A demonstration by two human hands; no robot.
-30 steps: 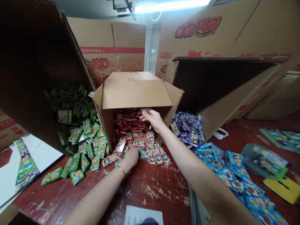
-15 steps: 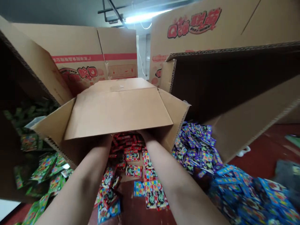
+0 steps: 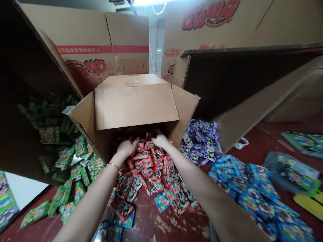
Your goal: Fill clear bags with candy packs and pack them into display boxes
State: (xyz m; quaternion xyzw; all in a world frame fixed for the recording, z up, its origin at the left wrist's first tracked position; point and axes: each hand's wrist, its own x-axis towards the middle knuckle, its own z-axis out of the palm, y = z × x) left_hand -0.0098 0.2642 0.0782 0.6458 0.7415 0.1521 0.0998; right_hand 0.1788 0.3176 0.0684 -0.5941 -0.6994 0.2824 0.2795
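A cardboard box [image 3: 136,104] lies on its side with its mouth towards me. Red candy packets [image 3: 148,161] spill from it in a pile onto the floor. Inside the mouth, at the left, my left hand [image 3: 127,148] rests against the back of the pile, thumb apart from the fingers. My right hand [image 3: 161,140] is at the pile's right side, open, its fingertips dim in the shadow. Both hands curve around the packets without a visible grip on any single one. The box's inner depth is dark.
Green packets [image 3: 78,168] spread from a large carton [image 3: 30,67] at left. Purple packets [image 3: 202,141] lie before another carton [image 3: 247,87] at right. Blue packets [image 3: 242,191] are heaped nearer me. Tall cartons [image 3: 128,37] stand behind. Yellow slippers [image 3: 310,205] lie far right.
My hands have come back from deep in the box to its mouth. Many more red packets now lie heaped outside it. The view has tilted down.
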